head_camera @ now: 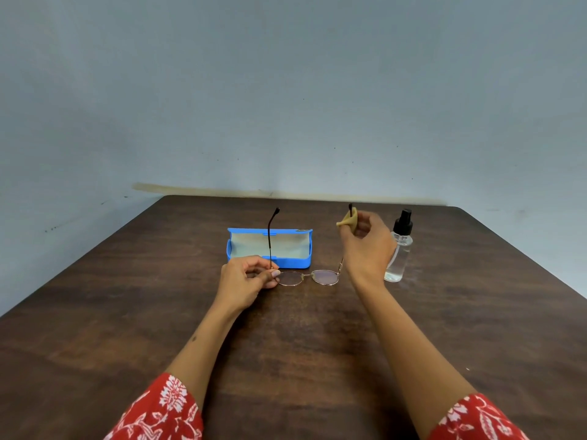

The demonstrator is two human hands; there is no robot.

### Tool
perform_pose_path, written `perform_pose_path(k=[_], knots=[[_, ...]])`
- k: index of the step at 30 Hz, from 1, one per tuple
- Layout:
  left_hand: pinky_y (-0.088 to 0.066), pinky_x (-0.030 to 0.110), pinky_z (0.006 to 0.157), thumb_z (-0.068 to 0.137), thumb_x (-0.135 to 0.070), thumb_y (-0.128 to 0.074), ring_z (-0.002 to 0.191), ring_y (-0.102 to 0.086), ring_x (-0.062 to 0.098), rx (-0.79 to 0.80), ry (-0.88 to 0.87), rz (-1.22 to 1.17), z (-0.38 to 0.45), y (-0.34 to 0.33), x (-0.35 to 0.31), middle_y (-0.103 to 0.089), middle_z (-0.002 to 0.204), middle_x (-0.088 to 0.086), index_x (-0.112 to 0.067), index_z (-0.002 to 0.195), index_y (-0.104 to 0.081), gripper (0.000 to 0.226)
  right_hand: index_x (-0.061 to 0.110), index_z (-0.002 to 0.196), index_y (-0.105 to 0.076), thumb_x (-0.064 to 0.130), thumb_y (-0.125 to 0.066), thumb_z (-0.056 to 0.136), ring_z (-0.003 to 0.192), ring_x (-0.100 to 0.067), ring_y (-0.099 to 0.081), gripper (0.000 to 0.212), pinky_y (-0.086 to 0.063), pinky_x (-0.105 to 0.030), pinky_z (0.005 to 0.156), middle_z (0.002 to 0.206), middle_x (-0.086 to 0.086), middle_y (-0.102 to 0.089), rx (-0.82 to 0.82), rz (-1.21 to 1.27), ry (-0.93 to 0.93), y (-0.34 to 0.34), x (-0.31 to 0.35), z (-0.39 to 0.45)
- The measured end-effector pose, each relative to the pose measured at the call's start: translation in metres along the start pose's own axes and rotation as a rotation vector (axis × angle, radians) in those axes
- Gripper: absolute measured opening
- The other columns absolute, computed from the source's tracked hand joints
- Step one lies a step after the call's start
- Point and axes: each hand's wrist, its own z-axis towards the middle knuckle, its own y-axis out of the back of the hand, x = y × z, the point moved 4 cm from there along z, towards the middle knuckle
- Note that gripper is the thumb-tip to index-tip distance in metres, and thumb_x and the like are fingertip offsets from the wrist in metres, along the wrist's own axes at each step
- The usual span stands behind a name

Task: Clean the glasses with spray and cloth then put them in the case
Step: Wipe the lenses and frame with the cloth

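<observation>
Glasses (pixel 307 276): thin gold wire frame with oval lenses, held low over the dark wood table (pixel 127 312), temples pointing away, in front of the open blue case (pixel 298 264).
Left hand (pixel 246 282): pinches the frame at the left hinge.
Right hand (pixel 365 246): fingers closed round a folded tan cloth (pixel 347 221), wrapped on the right temple tip.
Handling: likely light, springy, fragile — best held at hinges, not lenses.
Spray bottle (pixel 399 249): clear plastic, black pump — standing right of the hand.

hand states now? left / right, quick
Left hand: pinches the glasses at the frame's left hinge.
Right hand: holds the yellow cloth around the far temple tip.
</observation>
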Motion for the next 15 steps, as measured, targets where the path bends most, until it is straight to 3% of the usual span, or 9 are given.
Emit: perform_pose_path(k=[6, 11, 13, 15], knots=[[-0.059, 0.026, 0.072, 0.078, -0.002, -0.071, 0.077, -0.072, 0.019, 0.000, 0.019, -0.014, 0.000, 0.001, 0.001, -0.072, 0.081, 0.011, -0.011, 0.081, -0.071, 0.010, 0.016, 0.087, -0.066, 0.013, -0.068, 0.077, 0.077, -0.013, -0.062, 0.010, -0.052, -0.031, 0.075, 0.072, 0.008, -0.065, 0.154, -0.138, -0.128, -0.004, -0.034, -0.015], [-0.059, 0.028, 0.073, 0.078, -0.002, -0.071, 0.075, -0.072, 0.019, 0.010, -0.002, 0.002, 0.001, 0.000, 0.001, -0.072, 0.080, 0.012, -0.012, 0.081, -0.071, 0.010, 0.016, 0.092, -0.065, 0.019, -0.068, 0.083, 0.070, -0.001, -0.058, 0.010, -0.040, -0.004, 0.063, 0.073, 0.012, -0.061, 0.033, -0.043, -0.009, 0.002, -0.010, -0.005], [-0.059, 0.026, 0.071, 0.078, -0.002, -0.071, 0.074, -0.072, 0.018, 0.009, 0.000, 0.000, 0.000, 0.000, 0.000, -0.072, 0.081, 0.013, -0.011, 0.082, -0.071, 0.010, 0.017, 0.093, -0.064, 0.022, -0.067, 0.084, 0.070, -0.002, -0.059, 0.010, -0.040, -0.003, 0.064, 0.073, 0.011, -0.062, 0.011, -0.031, 0.010, 0.001, -0.006, -0.004], [-0.059, 0.027, 0.072, 0.078, -0.002, -0.071, 0.075, -0.072, 0.018, 0.007, 0.005, -0.005, 0.000, 0.000, 0.000, -0.072, 0.081, 0.013, -0.011, 0.082, -0.071, 0.010, 0.017, 0.092, -0.065, 0.022, -0.066, 0.085, 0.070, -0.002, -0.059, 0.008, -0.048, -0.015, 0.069, 0.072, 0.013, -0.062, 0.046, -0.042, -0.051, -0.001, -0.016, -0.009]])
